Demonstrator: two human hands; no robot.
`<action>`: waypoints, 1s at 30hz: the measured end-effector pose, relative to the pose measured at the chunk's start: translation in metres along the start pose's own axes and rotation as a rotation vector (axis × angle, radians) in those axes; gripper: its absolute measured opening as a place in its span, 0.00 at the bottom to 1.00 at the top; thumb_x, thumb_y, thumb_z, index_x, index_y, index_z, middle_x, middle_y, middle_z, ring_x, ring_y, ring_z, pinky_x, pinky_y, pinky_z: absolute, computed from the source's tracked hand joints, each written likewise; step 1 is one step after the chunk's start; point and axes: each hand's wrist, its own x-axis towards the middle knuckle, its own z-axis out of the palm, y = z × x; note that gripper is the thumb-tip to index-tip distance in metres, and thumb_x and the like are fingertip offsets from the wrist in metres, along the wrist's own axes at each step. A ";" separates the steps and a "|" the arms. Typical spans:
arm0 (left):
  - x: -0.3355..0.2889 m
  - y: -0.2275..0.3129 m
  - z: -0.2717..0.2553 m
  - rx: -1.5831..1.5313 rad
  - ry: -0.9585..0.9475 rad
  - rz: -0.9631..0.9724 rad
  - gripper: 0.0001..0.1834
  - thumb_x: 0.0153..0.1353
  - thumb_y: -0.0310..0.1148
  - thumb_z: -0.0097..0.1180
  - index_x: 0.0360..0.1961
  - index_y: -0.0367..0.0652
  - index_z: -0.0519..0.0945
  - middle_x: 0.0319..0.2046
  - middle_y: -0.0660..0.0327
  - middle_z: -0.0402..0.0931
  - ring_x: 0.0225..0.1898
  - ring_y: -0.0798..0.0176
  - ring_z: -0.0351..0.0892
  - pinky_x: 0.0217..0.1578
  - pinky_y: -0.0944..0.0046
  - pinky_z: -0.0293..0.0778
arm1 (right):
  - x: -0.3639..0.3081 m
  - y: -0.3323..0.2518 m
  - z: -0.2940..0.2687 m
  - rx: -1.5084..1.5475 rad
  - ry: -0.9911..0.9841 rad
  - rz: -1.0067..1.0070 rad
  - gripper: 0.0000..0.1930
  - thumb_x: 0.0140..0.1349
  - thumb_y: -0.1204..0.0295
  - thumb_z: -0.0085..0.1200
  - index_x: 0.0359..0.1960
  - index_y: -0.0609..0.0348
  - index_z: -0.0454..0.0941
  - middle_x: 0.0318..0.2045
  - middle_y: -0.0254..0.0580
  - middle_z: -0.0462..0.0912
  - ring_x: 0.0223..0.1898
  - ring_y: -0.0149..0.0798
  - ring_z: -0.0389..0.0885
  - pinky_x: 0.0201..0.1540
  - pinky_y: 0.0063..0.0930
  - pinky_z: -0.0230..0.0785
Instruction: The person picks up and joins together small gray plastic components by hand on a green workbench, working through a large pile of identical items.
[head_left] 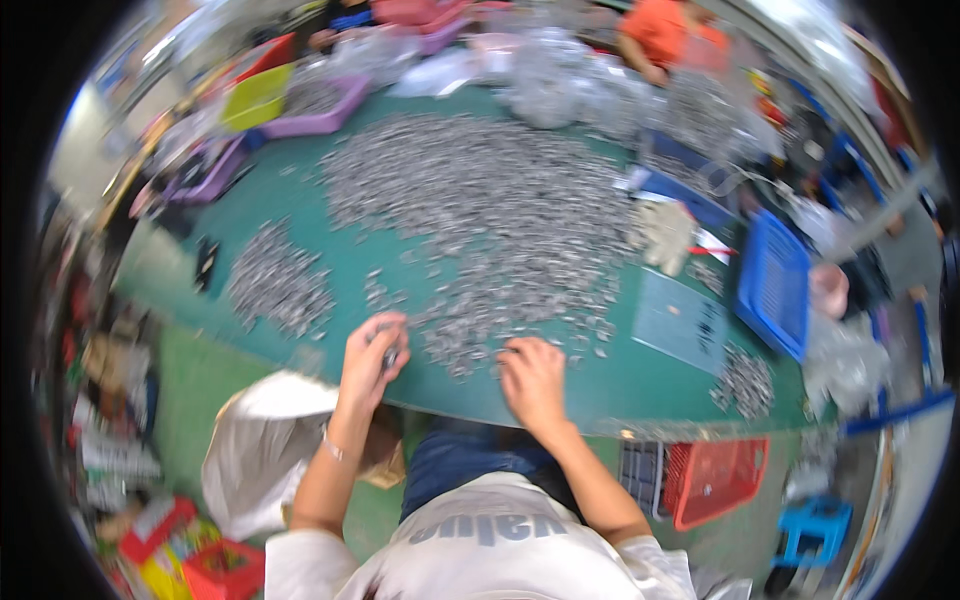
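Small grey metal-looking parts form a broad heap [480, 190] across the green tabletop [420, 390], reaching down to its near edge. My left hand [372, 352] is curled at the near edge, left of the heap's lower tip, with a few small grey parts [390, 356] showing between thumb and fingers. At the heap's near right edge, my right hand [533, 380] has its fingers bent down among loose parts. Whatever its fingertips pinch is hidden and blurred. A smaller pile of the same parts [278, 280] lies left of my left hand.
On the right lie a translucent sheet [680, 318], a pale glove [664, 236], a small pile [744, 382] and a blue basket [775, 285]. A white sack [262, 455] and red crate [715, 480] stand below the table edge. A person in orange [672, 38] sits across.
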 end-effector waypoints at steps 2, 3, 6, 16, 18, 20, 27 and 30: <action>0.015 0.023 -0.026 0.192 0.084 0.105 0.09 0.56 0.25 0.49 0.38 0.36 0.75 0.24 0.62 0.71 0.16 0.73 0.68 0.11 0.76 0.56 | 0.002 -0.004 -0.005 0.040 0.035 -0.007 0.12 0.44 0.78 0.56 0.33 0.55 0.75 0.40 0.39 0.72 0.47 0.44 0.68 0.48 0.41 0.57; 0.023 0.029 -0.044 0.371 0.158 0.232 0.08 0.56 0.25 0.49 0.38 0.37 0.75 0.24 0.62 0.72 0.16 0.73 0.68 0.12 0.75 0.57 | 0.003 -0.005 -0.003 0.054 0.041 -0.016 0.12 0.44 0.78 0.56 0.33 0.55 0.75 0.40 0.39 0.72 0.47 0.44 0.68 0.48 0.41 0.56; 0.041 0.045 -0.075 0.974 0.401 0.453 0.07 0.54 0.24 0.50 0.35 0.38 0.76 0.26 0.56 0.75 0.20 0.67 0.74 0.21 0.66 0.68 | 0.002 -0.009 -0.001 0.055 0.021 -0.009 0.11 0.45 0.79 0.56 0.33 0.56 0.75 0.40 0.39 0.72 0.47 0.44 0.68 0.48 0.41 0.56; 0.087 0.028 -0.138 1.589 0.668 0.871 0.11 0.56 0.31 0.53 0.41 0.41 0.74 0.39 0.55 0.70 0.42 0.52 0.70 0.37 0.57 0.71 | 0.003 -0.004 -0.006 0.074 0.023 -0.016 0.11 0.46 0.79 0.55 0.33 0.56 0.75 0.40 0.38 0.72 0.47 0.44 0.69 0.48 0.41 0.56; 0.092 0.024 -0.147 1.637 0.683 0.946 0.14 0.54 0.34 0.55 0.41 0.40 0.74 0.43 0.51 0.69 0.44 0.47 0.69 0.43 0.53 0.68 | 0.001 0.001 -0.002 0.066 0.032 -0.024 0.11 0.46 0.77 0.56 0.34 0.56 0.75 0.40 0.38 0.72 0.47 0.43 0.68 0.48 0.41 0.56; 0.092 0.017 -0.138 1.635 0.684 0.898 0.17 0.54 0.36 0.56 0.44 0.40 0.74 0.46 0.47 0.69 0.46 0.44 0.67 0.45 0.50 0.64 | 0.000 0.003 -0.002 0.049 0.045 -0.004 0.10 0.46 0.77 0.56 0.32 0.54 0.75 0.39 0.36 0.73 0.46 0.42 0.69 0.47 0.39 0.56; 0.083 0.018 -0.147 1.707 0.720 0.807 0.21 0.58 0.43 0.51 0.46 0.40 0.73 0.49 0.51 0.66 0.51 0.47 0.63 0.45 0.47 0.62 | -0.002 -0.001 -0.005 0.046 0.077 -0.016 0.08 0.49 0.76 0.55 0.32 0.56 0.74 0.38 0.38 0.72 0.45 0.41 0.69 0.48 0.38 0.56; 0.076 0.019 -0.129 1.749 0.747 0.772 0.21 0.60 0.43 0.49 0.48 0.40 0.71 0.52 0.51 0.63 0.54 0.48 0.61 0.47 0.45 0.60 | -0.007 0.000 -0.005 0.054 0.103 0.007 0.07 0.49 0.76 0.55 0.31 0.57 0.74 0.37 0.38 0.72 0.45 0.41 0.69 0.47 0.38 0.56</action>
